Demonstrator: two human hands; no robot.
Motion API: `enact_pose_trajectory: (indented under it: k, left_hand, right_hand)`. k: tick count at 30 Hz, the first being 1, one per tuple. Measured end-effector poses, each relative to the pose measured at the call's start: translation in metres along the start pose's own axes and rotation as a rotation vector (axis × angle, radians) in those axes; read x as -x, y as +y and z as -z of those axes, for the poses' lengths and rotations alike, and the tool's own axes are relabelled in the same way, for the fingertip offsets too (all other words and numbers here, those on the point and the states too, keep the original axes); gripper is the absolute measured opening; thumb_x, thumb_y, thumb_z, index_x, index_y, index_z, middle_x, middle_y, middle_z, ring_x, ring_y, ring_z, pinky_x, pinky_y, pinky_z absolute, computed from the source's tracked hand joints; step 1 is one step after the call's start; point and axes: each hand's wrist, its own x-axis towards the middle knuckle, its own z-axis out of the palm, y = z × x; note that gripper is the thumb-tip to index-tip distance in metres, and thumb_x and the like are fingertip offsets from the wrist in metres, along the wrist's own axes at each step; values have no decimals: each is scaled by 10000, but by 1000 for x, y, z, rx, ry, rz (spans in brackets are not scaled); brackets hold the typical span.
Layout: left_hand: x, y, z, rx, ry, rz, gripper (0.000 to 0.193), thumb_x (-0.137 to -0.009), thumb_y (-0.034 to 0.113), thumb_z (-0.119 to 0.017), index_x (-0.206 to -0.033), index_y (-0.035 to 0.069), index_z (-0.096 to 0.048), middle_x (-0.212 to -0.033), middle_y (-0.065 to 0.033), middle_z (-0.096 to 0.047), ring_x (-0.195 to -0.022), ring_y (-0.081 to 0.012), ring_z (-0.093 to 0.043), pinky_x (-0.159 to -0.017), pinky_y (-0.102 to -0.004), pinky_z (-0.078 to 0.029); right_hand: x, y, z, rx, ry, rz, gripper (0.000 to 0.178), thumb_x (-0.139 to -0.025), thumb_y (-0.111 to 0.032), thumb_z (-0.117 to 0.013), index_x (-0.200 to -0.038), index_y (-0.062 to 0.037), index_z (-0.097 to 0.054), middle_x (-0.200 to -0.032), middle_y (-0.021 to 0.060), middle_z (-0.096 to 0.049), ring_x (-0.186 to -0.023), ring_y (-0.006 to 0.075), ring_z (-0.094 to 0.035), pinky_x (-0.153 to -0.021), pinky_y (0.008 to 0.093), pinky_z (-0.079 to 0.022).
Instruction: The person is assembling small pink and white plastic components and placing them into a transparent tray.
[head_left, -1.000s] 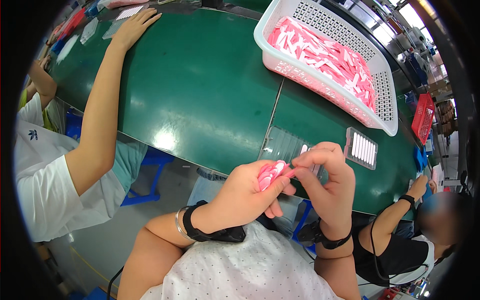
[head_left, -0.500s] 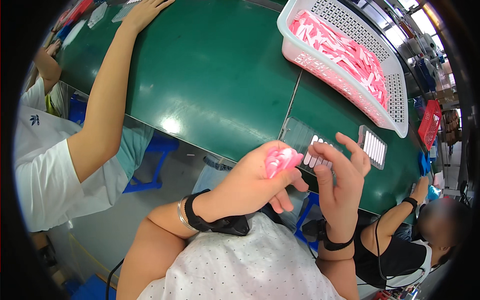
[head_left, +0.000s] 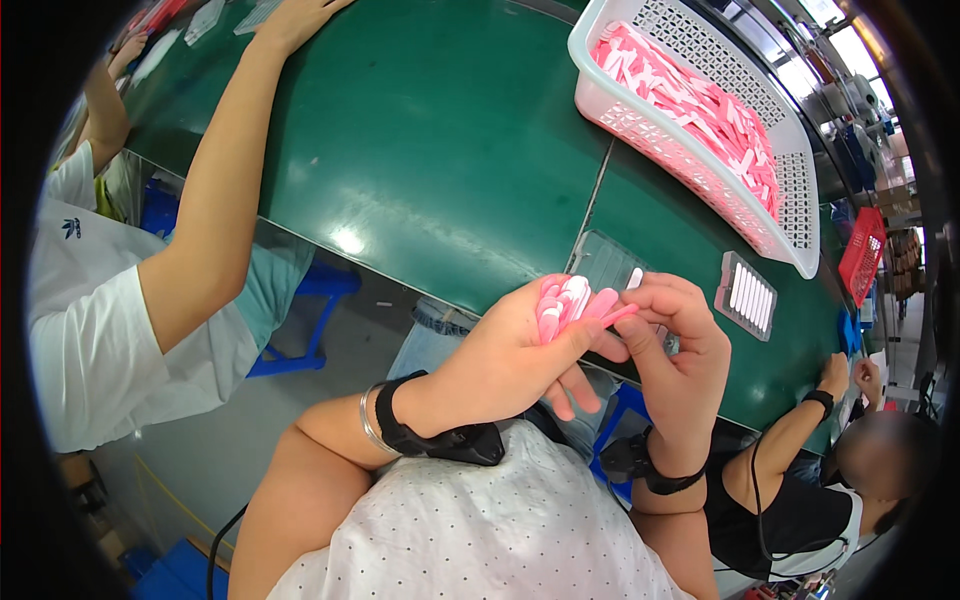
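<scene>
My left hand is closed around a bunch of small flat pink-and-white strips with rounded ends, which look like mini nail files. Just to its right, my right hand pinches one pink nail file that sticks out of the bunch. Behind my fingers lies a clear plastic tray, partly hidden, with the end of one white-faced file showing in it. A second tray farther right holds a row of several white-faced files.
A white perforated basket heaped with pink and white files stands at the far right of the green table. On the left, a co-worker's arm rests across the table. Another person sits at the right; a red basket stands beyond.
My right hand has come down and left, from open above the clear tray to a pinch on one file at the bunch. The left hand's bunch has fanned out slightly.
</scene>
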Motion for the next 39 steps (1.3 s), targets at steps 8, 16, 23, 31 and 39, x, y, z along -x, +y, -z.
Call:
enact_pose_trajectory:
  k: [8, 16, 23, 31, 39]
  left_hand:
    - [2, -5, 9, 76, 70, -142, 346, -997, 170, -484, -1247, -29, -350, -1089, -204, -645, -738, -227, -711, -554, -276, -581]
    - [4, 0, 4, 56, 117, -76, 303, -972, 138, -538, -1194, -22, -407, -1058, -171, -658, -699, -192, -700, -546, -255, -562]
    - [8, 0, 2, -29, 100, -91, 280, -946, 118, -589, -1124, -29, -431, -941, -159, -671, -658, -188, -694, -523, -257, -565]
    - [11, 0, 13, 77, 5, -47, 219, -983, 170, -534, -1062, -17, -452, -777, -128, -646, -599, -212, -681, -527, -300, -571]
    - [12, -4, 20, 149, 46, -104, 236, -991, 190, -499, -1080, -27, -518, -823, -139, -632, -596, -233, -661, -559, -304, -548]
  right_hand:
    - [-15, -3, -3, 712, 189, 459, 179, -706, -40, -686, -848, -138, -634, -868, -34, -690, -1128, 290, -542, -1025, 463, -218]
    - [-8, -24, 2, 928, -71, 312, 248, -802, -120, -654, -1048, -139, -668, -906, -39, -687, -1175, 263, -497, -1027, 546, -186]
    - [-9, -12, -8, 284, 13, 301, 272, -727, -26, -742, -989, -86, -704, -809, -13, -707, -985, 200, -554, -909, 324, -370]
    - [-23, -7, 8, -437, -87, -118, 108, -777, -27, -703, -857, -40, -631, -817, -1, -608, -887, 156, -498, -743, 254, -411]
    - [-35, 0, -9, 682, -28, 153, 196, -719, -126, -750, -880, -102, -641, -919, 33, -574, -979, 278, -482, -858, 414, -320]
